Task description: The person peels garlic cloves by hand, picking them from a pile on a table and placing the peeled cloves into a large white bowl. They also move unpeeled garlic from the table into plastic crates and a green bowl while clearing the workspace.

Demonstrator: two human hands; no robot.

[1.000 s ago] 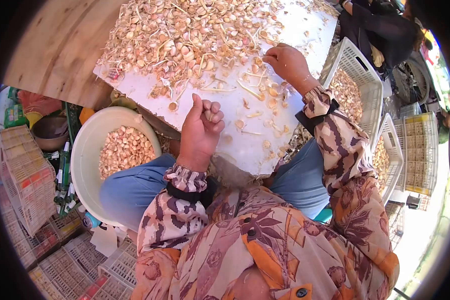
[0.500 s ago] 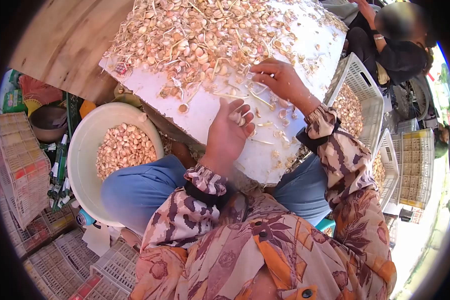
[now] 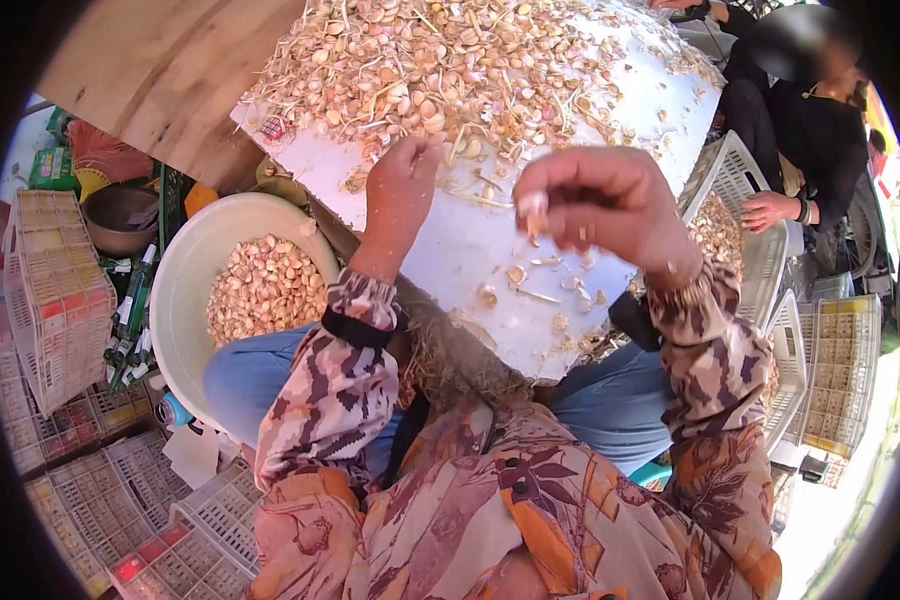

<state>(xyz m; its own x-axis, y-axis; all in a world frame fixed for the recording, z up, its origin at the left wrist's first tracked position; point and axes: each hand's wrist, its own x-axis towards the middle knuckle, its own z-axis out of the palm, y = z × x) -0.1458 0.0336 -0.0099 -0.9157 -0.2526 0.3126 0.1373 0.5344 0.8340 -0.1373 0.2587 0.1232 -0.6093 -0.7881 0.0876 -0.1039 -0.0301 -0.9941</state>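
Between the thumb and fingers of my right hand (image 3: 615,205) is a pale garlic clove (image 3: 533,210), raised over the white board (image 3: 450,265). My left hand (image 3: 400,195) is closed at the near edge of the heap of garlic cloves (image 3: 410,85). Its back faces me, so whatever its curled fingers hold is hidden. Bits of skin and dry stalks (image 3: 538,296) lie scattered on the board below my right hand.
A pale round tub (image 3: 175,290) with sorted cloves stands left by my knee. White plastic crates (image 3: 735,170) with garlic are on the right; more crates (image 3: 60,300) stack at the left. Another person (image 3: 805,125) sits at upper right, one hand at a crate.
My left hand has turned from palm up with cloves showing to closed, and moved left and up to the heap. My right hand came nearer, lifting a clove. The other person's hand reached a crate.
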